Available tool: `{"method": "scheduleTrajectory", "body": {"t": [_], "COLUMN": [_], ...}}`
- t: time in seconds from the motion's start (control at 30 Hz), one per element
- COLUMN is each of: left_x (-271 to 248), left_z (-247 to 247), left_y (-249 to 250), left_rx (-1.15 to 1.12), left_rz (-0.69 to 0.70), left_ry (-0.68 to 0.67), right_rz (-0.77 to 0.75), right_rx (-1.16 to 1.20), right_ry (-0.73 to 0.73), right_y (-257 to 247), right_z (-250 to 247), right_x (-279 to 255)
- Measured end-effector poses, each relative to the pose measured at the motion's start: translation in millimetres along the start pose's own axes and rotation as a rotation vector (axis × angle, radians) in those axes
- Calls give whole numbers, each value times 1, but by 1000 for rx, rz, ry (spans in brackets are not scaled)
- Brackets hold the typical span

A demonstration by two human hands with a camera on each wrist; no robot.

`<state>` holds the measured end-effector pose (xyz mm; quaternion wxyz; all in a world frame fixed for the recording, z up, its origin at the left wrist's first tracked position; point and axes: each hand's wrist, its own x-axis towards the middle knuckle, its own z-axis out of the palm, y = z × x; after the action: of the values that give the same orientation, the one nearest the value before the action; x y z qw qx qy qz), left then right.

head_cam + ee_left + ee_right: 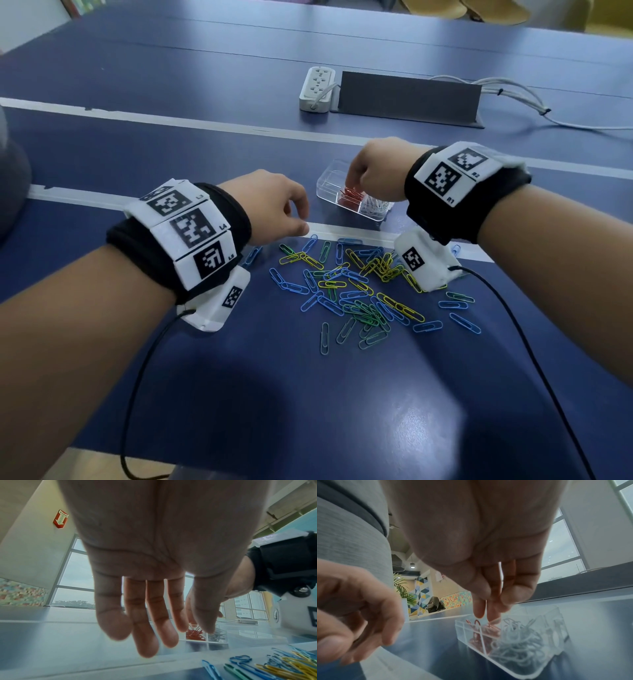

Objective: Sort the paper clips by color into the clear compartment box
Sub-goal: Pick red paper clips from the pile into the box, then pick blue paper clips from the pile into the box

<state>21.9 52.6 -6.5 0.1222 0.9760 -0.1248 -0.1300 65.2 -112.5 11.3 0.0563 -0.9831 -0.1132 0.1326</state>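
Observation:
A loose pile of blue, green and yellow paper clips [356, 291] lies on the blue table [308, 394]. Beyond it stands the clear compartment box [329, 178], with red clips [351, 197] in one cell and white clips [375, 205] in the cell to their right. My right hand [354, 181] hangs over the red cell with its fingertips bunched and pointing down into it [488, 609]. Whether a clip is between them is unclear. My left hand [284, 205] hovers at the pile's far left edge, fingers relaxed and empty [154, 635].
A white power strip [317, 89] and a dark grey cable box [407, 97] sit farther back, with white cables [513, 96] running right. White tape lines [171, 118] cross the table. Black cords [137, 394] trail from both wrist cameras toward me.

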Motion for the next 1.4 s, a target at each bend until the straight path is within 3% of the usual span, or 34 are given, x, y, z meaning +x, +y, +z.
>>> {"method": "scheduleTrajectory", "body": {"t": [0.3,0.57,0.9,1.03,1.1,1.23,1.4], "left_x": [1,20,31,20,13,1,-3], "left_z": [0,6,8,-2,-6,-5,-5], "left_y": [4,25,28,14,5,-13,-19], "left_rx": [-9,-5,-18,-52,-35,83,134], "left_rz": [9,86,94,79,48,-39,-121], "left_ry": [7,99,83,115,84,-73,-115], "right_rz": [-79,-168,-210,-256,-264,-327,-460], "right_rx": [-43,2,29,-17,-38,-4,-71], "right_ry": [21,-94,142,65,43,145,38], "right_y": [3,15,17,16,15,8,-18], "right_z": [11,9,5,7,8,6,20], "right_x": [4,-6,-6,-10,-12,-17,-28]}}
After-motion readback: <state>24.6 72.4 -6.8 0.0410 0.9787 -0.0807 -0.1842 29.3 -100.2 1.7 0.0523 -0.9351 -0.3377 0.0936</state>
